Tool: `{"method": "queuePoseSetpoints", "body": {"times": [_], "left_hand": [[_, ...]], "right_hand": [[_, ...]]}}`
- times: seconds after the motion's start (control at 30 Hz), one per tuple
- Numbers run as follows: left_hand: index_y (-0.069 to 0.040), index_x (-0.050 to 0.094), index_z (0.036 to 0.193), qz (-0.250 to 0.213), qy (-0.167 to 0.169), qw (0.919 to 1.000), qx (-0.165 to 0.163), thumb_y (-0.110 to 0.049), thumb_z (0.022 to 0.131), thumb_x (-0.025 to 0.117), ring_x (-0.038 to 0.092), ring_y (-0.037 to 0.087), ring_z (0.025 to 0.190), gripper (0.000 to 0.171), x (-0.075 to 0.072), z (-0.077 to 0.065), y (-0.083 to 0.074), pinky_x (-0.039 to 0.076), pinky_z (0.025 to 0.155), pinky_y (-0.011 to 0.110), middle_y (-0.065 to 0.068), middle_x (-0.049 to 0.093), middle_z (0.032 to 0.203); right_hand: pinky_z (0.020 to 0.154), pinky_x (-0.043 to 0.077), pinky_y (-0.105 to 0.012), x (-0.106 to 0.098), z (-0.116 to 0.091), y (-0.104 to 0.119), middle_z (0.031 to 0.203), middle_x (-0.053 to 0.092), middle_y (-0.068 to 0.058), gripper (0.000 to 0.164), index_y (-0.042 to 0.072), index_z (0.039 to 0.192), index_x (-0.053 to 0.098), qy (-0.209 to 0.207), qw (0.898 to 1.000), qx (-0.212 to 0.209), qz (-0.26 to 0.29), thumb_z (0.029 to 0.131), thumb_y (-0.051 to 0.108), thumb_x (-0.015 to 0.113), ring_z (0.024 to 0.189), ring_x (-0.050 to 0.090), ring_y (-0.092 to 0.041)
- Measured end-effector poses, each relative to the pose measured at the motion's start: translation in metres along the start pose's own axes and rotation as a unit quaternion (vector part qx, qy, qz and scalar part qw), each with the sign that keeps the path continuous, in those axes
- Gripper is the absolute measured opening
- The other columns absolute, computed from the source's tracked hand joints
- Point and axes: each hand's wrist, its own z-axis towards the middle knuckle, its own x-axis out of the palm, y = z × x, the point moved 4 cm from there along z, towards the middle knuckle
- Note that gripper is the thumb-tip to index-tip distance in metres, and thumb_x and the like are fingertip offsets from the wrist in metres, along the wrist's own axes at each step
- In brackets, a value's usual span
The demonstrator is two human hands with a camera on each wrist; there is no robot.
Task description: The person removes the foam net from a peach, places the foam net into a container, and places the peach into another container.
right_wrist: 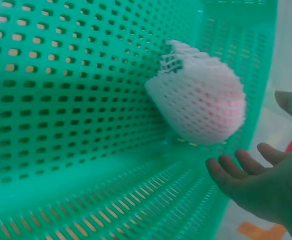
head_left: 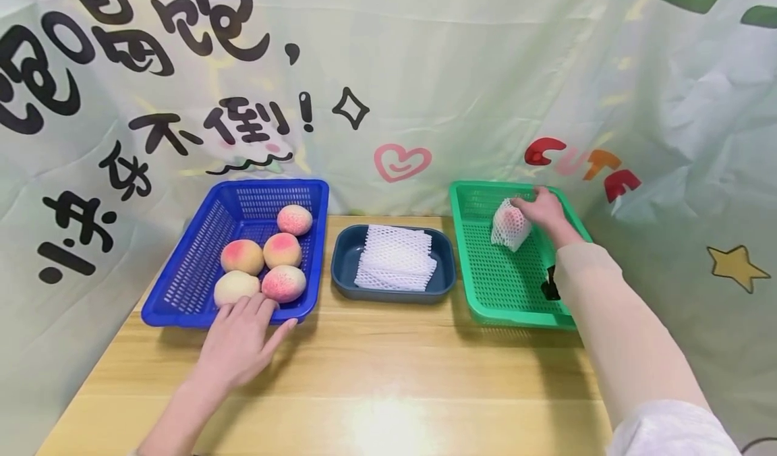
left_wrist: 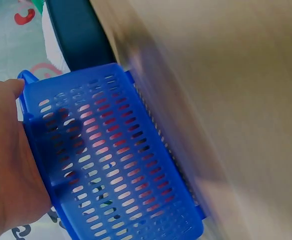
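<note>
In the head view my right hand (head_left: 542,210) is over the far right part of the green basket (head_left: 476,313). A peach in a white foam net (head_left: 510,225) lies in that basket. The right wrist view shows the fingers of my right hand (right_wrist: 265,172) spread and apart from the netted peach (right_wrist: 205,97). My left hand (head_left: 239,341) reaches over the front rim of the blue basket (head_left: 176,319), fingertips at a pale peach (head_left: 235,287). Close up, the left hand (left_wrist: 11,160) lies along the blue rim; its fingertips are hidden there.
Several other peaches (head_left: 282,249) sit in the blue basket. Between the baskets a dark blue-grey tray (head_left: 340,282) holds a pile of white foam nets (head_left: 397,257). All stand on a wooden table (head_left: 388,361) before a printed cloth backdrop (head_left: 473,58).
</note>
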Motion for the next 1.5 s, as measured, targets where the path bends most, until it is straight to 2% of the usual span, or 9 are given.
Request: {"method": "queuePoseSetpoints", "body": {"times": [0.1, 0.23, 0.37, 0.53, 0.8, 1.1, 1.3, 1.5], "left_hand": [[-0.007, 0.062, 0.102, 0.004, -0.019, 0.9998, 0.005, -0.049, 0.101, 0.059, 0.057, 0.033, 0.093, 0.042, 0.002, -0.001, -0.001, 0.042, 0.077, 0.047, 0.009, 0.059, 0.099], [-0.007, 0.061, 0.1, 0.006, -0.037, 0.9993, 0.009, -0.05, 0.1, 0.06, 0.055, 0.033, 0.091, 0.043, 0.002, -0.001, -0.003, 0.041, 0.076, 0.045, 0.007, 0.057, 0.096], [-0.009, 0.061, 0.098, 0.008, -0.039, 0.9992, 0.009, -0.051, 0.099, 0.06, 0.054, 0.032, 0.089, 0.042, 0.002, -0.001, -0.005, 0.04, 0.075, 0.044, 0.006, 0.056, 0.094], [-0.01, 0.06, 0.097, 0.007, -0.034, 0.9994, 0.006, -0.051, 0.099, 0.06, 0.053, 0.032, 0.088, 0.041, 0.002, -0.002, -0.006, 0.04, 0.074, 0.043, 0.005, 0.055, 0.094], [-0.009, 0.062, 0.098, 0.006, -0.027, 0.9996, -0.002, -0.053, 0.099, 0.059, 0.054, 0.031, 0.09, 0.044, 0.002, -0.003, -0.007, 0.041, 0.075, 0.045, 0.005, 0.057, 0.097], [-0.01, 0.06, 0.094, 0.009, -0.018, 0.9997, -0.01, -0.056, 0.098, 0.059, 0.054, 0.031, 0.09, 0.046, 0.005, 0.0, -0.005, 0.041, 0.075, 0.045, 0.005, 0.057, 0.096], [-0.01, 0.06, 0.094, 0.01, -0.012, 0.9996, -0.022, -0.055, 0.098, 0.059, 0.055, 0.032, 0.091, 0.046, 0.002, 0.002, -0.002, 0.042, 0.078, 0.048, 0.007, 0.059, 0.098], [-0.01, 0.059, 0.092, 0.006, -0.016, 0.9997, -0.02, -0.056, 0.098, 0.06, 0.055, 0.033, 0.09, 0.046, 0.001, 0.001, -0.001, 0.042, 0.078, 0.048, 0.007, 0.059, 0.097]], "right_hand": [[0.115, 0.032, -0.066, 0.005, 0.004, -0.009, 0.159, 0.022, -0.041, 0.088, -0.01, 0.161, 0.008, 0.02, 1.0, 0.014, 0.016, 0.106, 0.044, 0.05, 0.146, 0.028, -0.055], [0.117, 0.029, -0.066, 0.013, 0.007, -0.018, 0.163, 0.016, -0.038, 0.091, -0.008, 0.162, 0.007, 0.04, 0.998, 0.005, 0.048, 0.105, 0.043, 0.056, 0.149, 0.022, -0.054], [0.117, 0.028, -0.066, 0.022, 0.008, -0.024, 0.165, 0.01, -0.037, 0.093, -0.006, 0.163, 0.008, 0.05, 0.997, -0.003, 0.062, 0.103, 0.041, 0.061, 0.15, 0.019, -0.054], [0.113, 0.033, -0.067, 0.029, 0.01, -0.031, 0.159, 0.01, -0.041, 0.092, -0.004, 0.163, 0.016, 0.037, 0.998, 0.008, 0.051, 0.099, 0.04, 0.067, 0.143, 0.023, -0.057], [0.106, 0.04, -0.064, 0.028, 0.005, -0.032, 0.15, 0.023, -0.041, 0.087, -0.007, 0.158, 0.027, 0.002, 0.999, 0.003, 0.045, 0.096, 0.037, 0.07, 0.131, 0.034, -0.052], [0.099, 0.048, -0.052, 0.023, 0.008, -0.036, 0.149, 0.037, -0.037, 0.088, -0.01, 0.159, 0.022, 0.03, 0.996, 0.007, 0.087, 0.1, 0.038, 0.065, 0.127, 0.048, -0.043], [0.104, 0.045, -0.051, 0.016, 0.006, -0.021, 0.153, 0.036, -0.035, 0.086, -0.009, 0.159, 0.021, 0.024, 0.996, -0.012, 0.089, 0.102, 0.042, 0.061, 0.131, 0.045, -0.043], [0.097, 0.046, -0.045, 0.004, -0.006, -0.001, 0.152, 0.04, -0.032, 0.084, -0.006, 0.16, 0.023, 0.012, 0.995, -0.038, 0.091, 0.102, 0.042, 0.061, 0.131, 0.046, -0.04]]}}
